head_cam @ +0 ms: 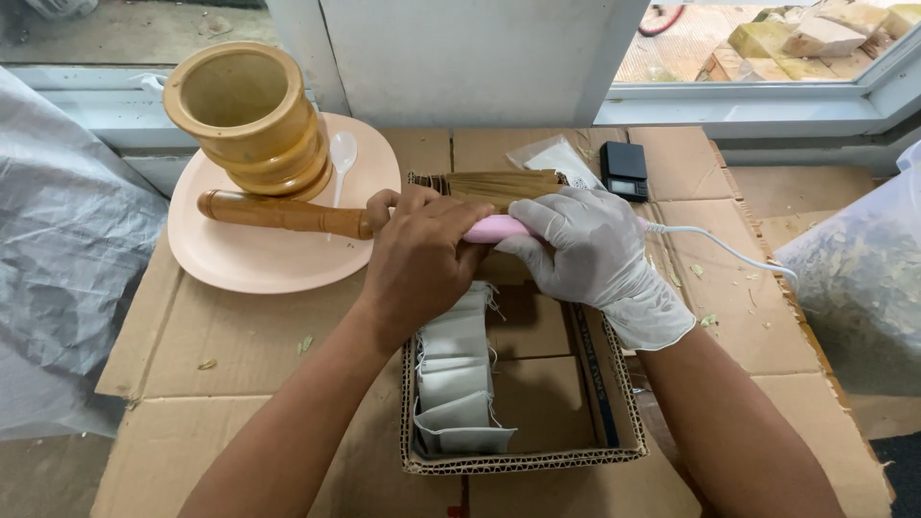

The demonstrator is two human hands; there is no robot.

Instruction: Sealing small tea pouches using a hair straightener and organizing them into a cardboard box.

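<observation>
We grip a smooth pink corded tool (497, 228) between our bare left hand (417, 259) and white-gloved right hand (590, 251), fingers of both closed around it. It sits above a corrugated cardboard tray (614, 369) of grey pouches (456, 369), near the bench's far edge beside the peach plate (259, 254).

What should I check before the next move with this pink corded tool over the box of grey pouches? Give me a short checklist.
1. Pink tool held by both the left hand and the gloved right hand: ok.
2. White cord lies free across the cardboard: ok.
3. Grey pouches stacked inside the cardboard box: ok.
4. Tool tip position: cannot tell, hidden by the left hand.
5. Pestle rests on the plate: ok.
</observation>
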